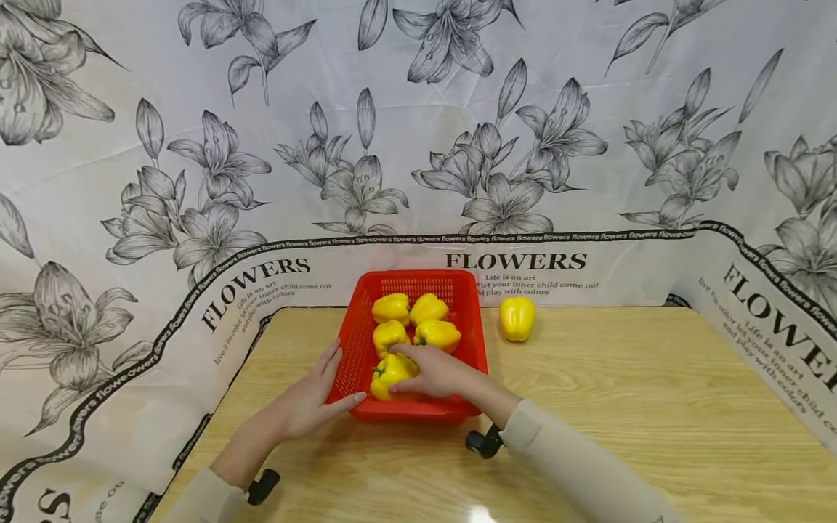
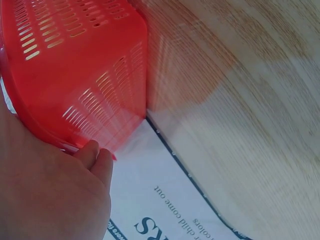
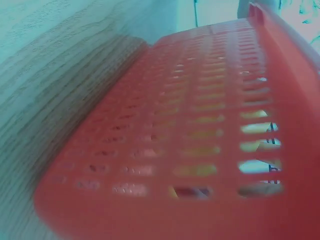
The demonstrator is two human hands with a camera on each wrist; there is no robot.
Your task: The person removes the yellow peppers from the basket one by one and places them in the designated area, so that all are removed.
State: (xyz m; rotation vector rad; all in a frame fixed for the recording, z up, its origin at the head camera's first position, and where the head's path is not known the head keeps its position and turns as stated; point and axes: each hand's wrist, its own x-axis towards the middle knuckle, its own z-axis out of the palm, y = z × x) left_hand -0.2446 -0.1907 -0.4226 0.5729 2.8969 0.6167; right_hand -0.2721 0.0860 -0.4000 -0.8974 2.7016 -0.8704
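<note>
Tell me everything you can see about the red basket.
The red basket looks like plastic: rectangular, open-topped, with rounded corners, slotted walls and a smooth rim. It stands upright on the wooden table, its far end near the flowered cloth. Five yellow peppers lie inside. The left hand touches its left rim near the front corner; the right hand reaches in over its front right part.

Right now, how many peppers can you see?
6. In the basket: two peppers at the back, two in the middle, one at the front, held by the right hand; one more on the table, right of the basket. Others may be hidden beneath.
</note>
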